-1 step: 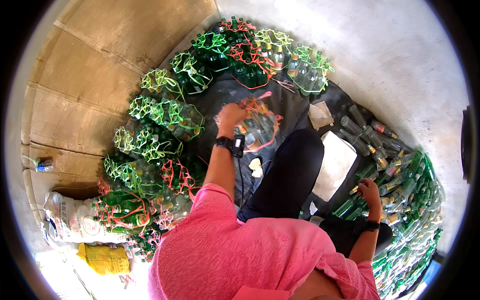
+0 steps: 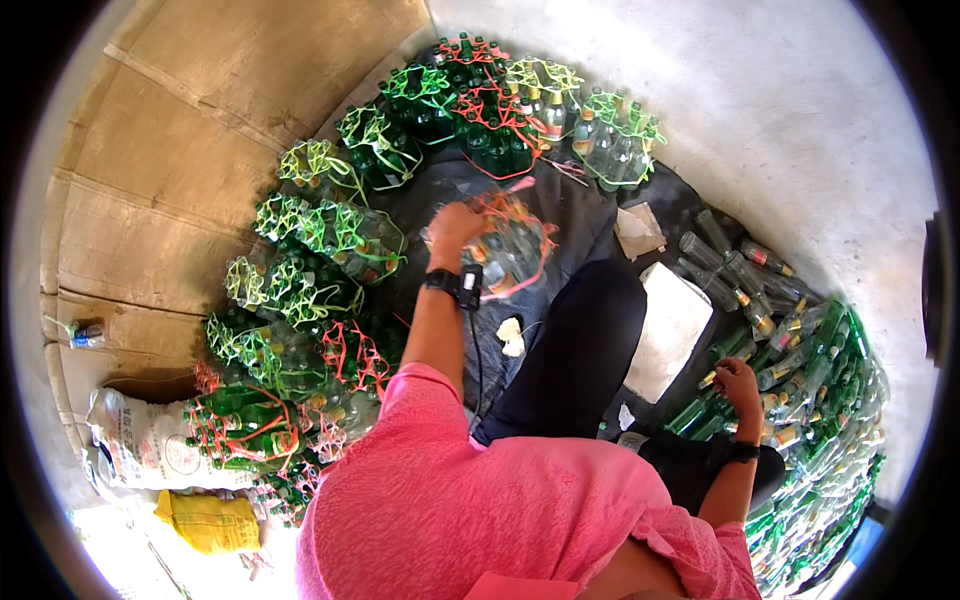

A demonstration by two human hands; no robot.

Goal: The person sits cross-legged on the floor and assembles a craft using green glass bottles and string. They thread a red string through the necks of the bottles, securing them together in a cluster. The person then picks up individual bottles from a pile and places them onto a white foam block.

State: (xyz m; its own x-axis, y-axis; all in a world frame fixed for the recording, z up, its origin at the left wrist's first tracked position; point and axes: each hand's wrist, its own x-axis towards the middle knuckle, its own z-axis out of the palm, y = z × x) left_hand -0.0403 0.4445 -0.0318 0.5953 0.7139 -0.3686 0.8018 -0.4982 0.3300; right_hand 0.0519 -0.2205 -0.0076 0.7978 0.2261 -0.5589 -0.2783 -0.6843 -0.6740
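Pink strap (image 2: 522, 186) nets a bundle (image 2: 514, 264) of clear bottles in front of me, over the black sheet (image 2: 592, 222). At its left side are my left fingers (image 2: 465, 220), bent inward rather than spread; they are blurred, and I cannot tell whether they grip the strap or a bottle. My right fingers (image 2: 734, 370) curl with only a narrow gap, just beside the pile (image 2: 825, 430) of loose bottles on my right. I cannot tell whether they hold anything or touch the glass behind them. Clear and green bottles lie on their sides in that pile, some with labels.

More netted bundles stand to my left and ahead: green bottles in red strap (image 2: 495, 135), clear ones in green strap (image 2: 612, 150), others packed close along the cardboard (image 2: 180, 150). At the lower left a white sack (image 2: 150, 435) lies near a yellow sack (image 2: 212, 522); I can't see what is inside either. A white board (image 2: 672, 330) rests between my bent leg (image 2: 580, 350) and the pile.
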